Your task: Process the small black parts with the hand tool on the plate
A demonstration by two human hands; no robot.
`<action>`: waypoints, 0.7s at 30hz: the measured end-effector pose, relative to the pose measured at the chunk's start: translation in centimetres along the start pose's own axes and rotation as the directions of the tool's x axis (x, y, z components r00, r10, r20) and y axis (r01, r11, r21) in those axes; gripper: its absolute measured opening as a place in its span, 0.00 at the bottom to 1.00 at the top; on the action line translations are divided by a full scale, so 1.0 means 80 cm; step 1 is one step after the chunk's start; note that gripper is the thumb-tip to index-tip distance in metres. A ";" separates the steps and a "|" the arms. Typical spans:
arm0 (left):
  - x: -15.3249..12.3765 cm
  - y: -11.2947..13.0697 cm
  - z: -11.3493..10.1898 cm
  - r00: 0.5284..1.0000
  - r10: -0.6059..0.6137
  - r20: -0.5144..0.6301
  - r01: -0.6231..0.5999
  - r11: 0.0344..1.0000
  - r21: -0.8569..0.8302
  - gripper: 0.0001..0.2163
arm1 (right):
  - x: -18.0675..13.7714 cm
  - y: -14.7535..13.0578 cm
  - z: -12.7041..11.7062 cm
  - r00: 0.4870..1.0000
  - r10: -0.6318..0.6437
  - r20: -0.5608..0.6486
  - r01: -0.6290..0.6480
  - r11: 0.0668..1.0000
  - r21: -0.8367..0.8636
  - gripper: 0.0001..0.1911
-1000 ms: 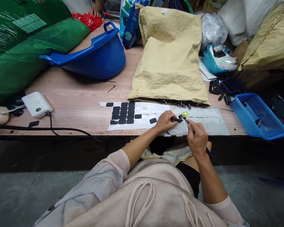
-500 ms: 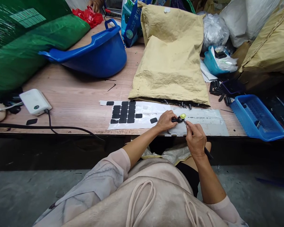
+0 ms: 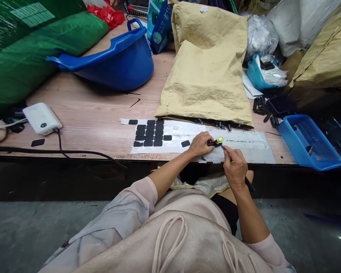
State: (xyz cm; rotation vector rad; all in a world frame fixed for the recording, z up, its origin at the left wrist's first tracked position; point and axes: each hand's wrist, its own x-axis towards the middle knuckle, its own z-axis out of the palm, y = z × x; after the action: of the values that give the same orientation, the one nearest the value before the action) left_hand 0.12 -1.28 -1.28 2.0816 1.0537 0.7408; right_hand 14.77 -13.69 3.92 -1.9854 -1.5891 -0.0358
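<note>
My left hand (image 3: 199,145) rests at the front edge of the table, fingers closed on a small black part (image 3: 213,143). Against that part sits a round, bright yellow piece (image 3: 220,140); whether it is fixed to the part I cannot tell. My right hand (image 3: 235,167) is closed round a slim tool with a metal shaft (image 3: 222,146), whose tip meets the yellow piece. The tool's black rear end (image 3: 250,184) sticks out below my wrist. Left of my hands lies a white backing sheet (image 3: 184,129) bearing rows of black rounded stickers (image 3: 149,132).
A brown paper sack (image 3: 204,76) with small black parts at its mouth lies behind my hands. Right stands a blue basket (image 3: 312,140); left are a blue basin (image 3: 116,64), a white power bank (image 3: 42,118) and a black cable (image 3: 74,152). A grey board (image 3: 250,144) lies beneath.
The view has shifted slightly. Both hands keep nearly the same place and hold, with the tool tip still at the yellow piece.
</note>
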 end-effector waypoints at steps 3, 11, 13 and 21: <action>0.000 0.001 0.000 1.000 0.002 -0.012 -0.003 1.000 -0.004 0.09 | -0.003 0.001 0.003 1.000 0.008 0.000 -0.008 1.000 -0.005 0.17; 0.001 0.001 -0.001 1.000 0.001 0.009 -0.001 1.000 -0.001 0.08 | 0.008 0.001 -0.007 0.999 -0.016 -0.044 0.018 0.999 0.044 0.16; 0.001 0.001 -0.002 1.000 0.007 0.021 -0.007 1.000 0.002 0.07 | 0.012 -0.005 -0.013 0.997 -0.027 -0.077 0.031 0.998 0.058 0.17; 0.001 0.002 -0.002 1.000 0.004 0.020 -0.005 1.000 0.017 0.07 | 0.002 -0.016 -0.009 0.999 -0.026 -0.028 0.026 1.000 -0.003 0.18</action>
State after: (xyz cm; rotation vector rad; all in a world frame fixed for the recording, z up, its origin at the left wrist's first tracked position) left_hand 0.17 -1.22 -1.02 2.1023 1.0481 0.7144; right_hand 13.91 -13.75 5.08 -1.9583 -1.5977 -0.0756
